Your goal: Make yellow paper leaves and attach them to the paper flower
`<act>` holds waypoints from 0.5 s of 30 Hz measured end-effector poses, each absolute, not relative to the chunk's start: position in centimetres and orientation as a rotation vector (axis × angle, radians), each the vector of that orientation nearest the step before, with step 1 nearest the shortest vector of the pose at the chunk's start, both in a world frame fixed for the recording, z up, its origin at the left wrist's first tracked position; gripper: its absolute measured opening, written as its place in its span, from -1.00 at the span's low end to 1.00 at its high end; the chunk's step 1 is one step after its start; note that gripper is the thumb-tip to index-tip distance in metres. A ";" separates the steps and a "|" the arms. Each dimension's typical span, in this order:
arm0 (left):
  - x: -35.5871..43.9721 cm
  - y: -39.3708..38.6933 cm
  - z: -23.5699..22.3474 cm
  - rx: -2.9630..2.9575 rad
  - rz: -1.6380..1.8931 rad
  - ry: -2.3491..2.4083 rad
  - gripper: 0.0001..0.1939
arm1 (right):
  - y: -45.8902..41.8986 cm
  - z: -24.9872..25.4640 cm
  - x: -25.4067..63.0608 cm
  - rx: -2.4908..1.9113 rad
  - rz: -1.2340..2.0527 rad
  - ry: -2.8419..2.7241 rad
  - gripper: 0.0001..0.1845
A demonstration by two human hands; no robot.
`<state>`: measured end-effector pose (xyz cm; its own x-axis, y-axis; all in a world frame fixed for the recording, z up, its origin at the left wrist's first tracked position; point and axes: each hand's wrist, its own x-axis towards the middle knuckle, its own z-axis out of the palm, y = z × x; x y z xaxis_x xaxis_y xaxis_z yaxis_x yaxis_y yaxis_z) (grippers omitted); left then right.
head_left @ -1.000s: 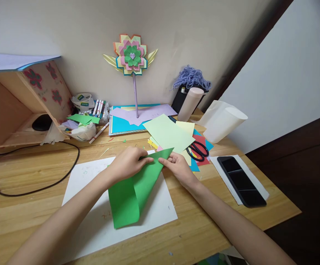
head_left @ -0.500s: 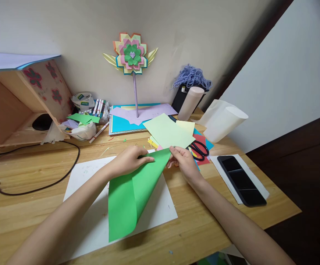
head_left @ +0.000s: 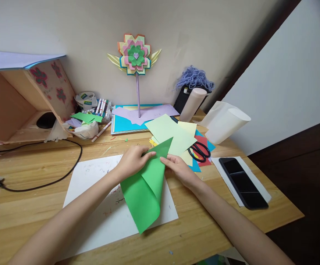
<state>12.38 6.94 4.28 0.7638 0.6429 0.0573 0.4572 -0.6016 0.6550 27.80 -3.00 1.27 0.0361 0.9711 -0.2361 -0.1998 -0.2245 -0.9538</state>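
Note:
A sheet of green paper (head_left: 146, 195), folded over on itself with a soft curve at its lower right, hangs between my two hands above the desk. My left hand (head_left: 134, 162) pinches its upper left edge, thumb on top and fingers behind. On the right edge, below the pointed top corner, my right hand (head_left: 178, 166) grips it between thumb and fingers. Under the green paper lies a white sheet (head_left: 93, 206) with pen marks on it. Just beyond my right hand are a pale green sheet (head_left: 171, 132) and black-handled scissors (head_left: 200, 151).
A paper flower (head_left: 136, 56) stands at the back on a purple stem. To the right are a phone (head_left: 242, 182), a white paper roll (head_left: 227, 125) and a pale cylinder (head_left: 193, 105). A cardboard box (head_left: 53, 88), markers (head_left: 102, 106) and a black cable (head_left: 63, 179) occupy the left.
The green paper has turned, its lower end swinging right and its point rising. My right hand has slid down from the top corner to the right edge. My left hand still holds on.

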 end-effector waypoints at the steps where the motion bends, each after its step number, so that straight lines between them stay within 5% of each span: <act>1: 12.4 6.9 4.1 2.289 0.393 0.835 -0.58 | -3.0 1.3 27.8 -1.238 1.458 -0.918 -0.63; 15: 12.8 7.4 2.6 1.826 0.589 0.932 -0.57 | -3.2 0.6 27.7 -1.222 1.517 -0.899 -0.62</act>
<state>12.78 7.37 2.56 0.5903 0.8072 -0.0076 0.3399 -0.2399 0.9094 27.72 -3.20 0.61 -0.0432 0.9619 -0.2700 -0.2253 -0.2726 -0.9354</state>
